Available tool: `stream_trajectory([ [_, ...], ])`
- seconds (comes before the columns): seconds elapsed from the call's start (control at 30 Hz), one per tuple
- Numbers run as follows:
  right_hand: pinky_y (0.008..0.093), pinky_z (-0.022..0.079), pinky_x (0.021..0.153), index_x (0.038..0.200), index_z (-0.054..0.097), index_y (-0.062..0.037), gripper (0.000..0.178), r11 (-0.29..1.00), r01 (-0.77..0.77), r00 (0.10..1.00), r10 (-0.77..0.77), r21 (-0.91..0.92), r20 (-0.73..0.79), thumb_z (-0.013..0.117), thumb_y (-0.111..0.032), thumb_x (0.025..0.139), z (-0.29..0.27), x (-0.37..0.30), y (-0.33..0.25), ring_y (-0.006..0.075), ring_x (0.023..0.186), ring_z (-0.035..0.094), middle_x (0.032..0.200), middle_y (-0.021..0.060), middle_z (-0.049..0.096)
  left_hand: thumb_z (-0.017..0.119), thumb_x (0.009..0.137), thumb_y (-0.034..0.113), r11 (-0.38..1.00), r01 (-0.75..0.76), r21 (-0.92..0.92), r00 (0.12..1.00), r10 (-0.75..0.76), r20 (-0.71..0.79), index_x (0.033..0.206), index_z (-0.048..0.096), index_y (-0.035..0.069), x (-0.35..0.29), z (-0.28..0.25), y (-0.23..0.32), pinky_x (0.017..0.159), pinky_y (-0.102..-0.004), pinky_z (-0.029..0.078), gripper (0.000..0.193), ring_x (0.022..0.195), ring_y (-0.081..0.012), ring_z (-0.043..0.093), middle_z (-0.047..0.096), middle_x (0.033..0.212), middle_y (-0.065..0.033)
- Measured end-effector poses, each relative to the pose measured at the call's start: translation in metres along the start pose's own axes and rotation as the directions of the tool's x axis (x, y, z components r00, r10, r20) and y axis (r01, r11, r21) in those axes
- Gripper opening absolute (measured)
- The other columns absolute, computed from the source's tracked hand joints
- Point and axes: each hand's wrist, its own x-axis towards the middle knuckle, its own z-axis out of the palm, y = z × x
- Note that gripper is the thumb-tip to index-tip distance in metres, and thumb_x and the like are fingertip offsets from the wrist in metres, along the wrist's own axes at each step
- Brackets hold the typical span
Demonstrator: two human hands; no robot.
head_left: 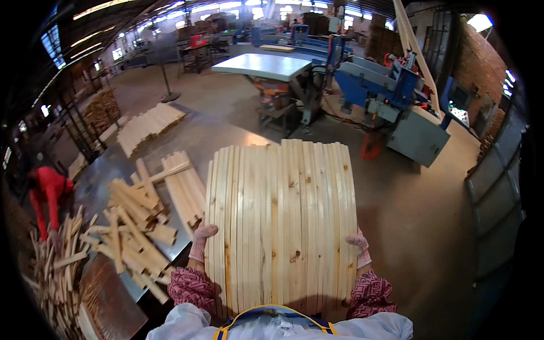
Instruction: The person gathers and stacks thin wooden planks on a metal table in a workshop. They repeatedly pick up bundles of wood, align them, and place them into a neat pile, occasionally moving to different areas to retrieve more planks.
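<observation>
A wide row of pale wooden strips [277, 226], laid side by side, spans the space between my hands in front of my body. Their far ends are uneven and several strips carry dark knots. My left hand [202, 238], in a pinkish work glove, presses the left edge of the row with its thumb on top. On the opposite edge, my right hand [359, 246] grips in a matching glove, thumb over the outer strip. The fingers of both hands are hidden beneath or beside the wood. Patterned sleeve covers wrap both forearms.
Loose wooden strips [133, 226] lie jumbled on a metal table [116, 164] at left, beside neater rows. A person in red [50, 192] bends over a heap of sticks [56, 266]. Ahead stand a metal-topped table [263, 65] and a blue-grey machine [391, 90].
</observation>
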Motion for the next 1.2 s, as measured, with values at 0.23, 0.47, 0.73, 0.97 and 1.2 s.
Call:
stream_trajectory([
  [0.23,0.0471,0.054,0.093,0.134,0.049,0.0034,0.057,0.97,0.24,0.962,-0.243,-0.034,-0.125,0.063,-0.029,0.088,-0.069,0.049,-0.113,0.0316,0.104,0.064,0.12,0.0188,0.063,0.053,0.091,-0.002,0.991,0.118,-0.057,0.954,-0.097,0.283,0.136,0.048,0.006,0.313,0.057,-0.051,0.07,-0.0261,0.053,0.046,0.068,-0.0112,0.055,0.055,0.079,-0.0002],
  [0.47,0.0456,0.052,0.095,0.123,0.056,0.0055,0.052,0.959,0.176,0.972,-0.134,0.222,-0.194,0.043,-0.041,0.102,-0.179,0.133,-0.182,0.0292,0.103,0.064,0.116,0.0132,0.065,0.072,0.08,0.007,0.994,0.109,-0.024,0.92,-0.091,0.381,0.15,0.037,0.011,0.498,0.176,-0.057,0.09,-0.0299,0.052,0.078,0.104,-0.0179,0.063,0.062,0.122,-0.0065],
  [0.73,0.0362,0.057,0.085,0.125,0.051,0.0044,0.047,0.954,0.151,0.987,-0.16,0.26,0.016,0.047,-0.036,0.102,-0.396,0.36,-0.267,0.0205,0.092,0.067,0.102,0.0079,0.066,0.077,0.075,0.008,0.99,0.12,-0.078,0.956,-0.094,0.278,0.149,0.037,0.011,0.693,0.189,-0.073,0.096,-0.0364,0.053,0.084,0.112,-0.0225,0.062,0.058,0.13,-0.0117],
  [0.97,0.0338,0.06,0.077,0.144,0.037,-0.0037,0.061,0.995,0.086,0.984,-0.092,-0.047,-0.152,0.058,-0.018,0.088,-0.314,0.609,-0.348,0.0222,0.085,0.068,0.098,0.0086,0.067,0.08,0.071,0.014,0.996,-0.08,-0.033,0.995,0.082,0.059,0.151,0.034,0.008,0.823,0.178,-0.025,0.097,-0.0391,0.051,0.093,0.116,-0.0243,0.06,0.058,0.131,-0.0116],
  [1.2,0.039,0.061,0.078,0.145,0.038,-0.006,0.079,0.99,0.108,0.979,-0.121,-0.087,-0.161,0.066,-0.015,0.071,-0.311,0.827,-0.403,0.029,0.095,0.068,0.116,0.012,0.063,0.076,0.08,0.012,0.987,-0.135,0.081,0.991,0.133,0.031,0.148,0.039,0.009,0.996,0.098,0.02,0.082,-0.0287,0.054,0.077,0.091,-0.0141,0.062,0.063,0.108,-0.0041],
])
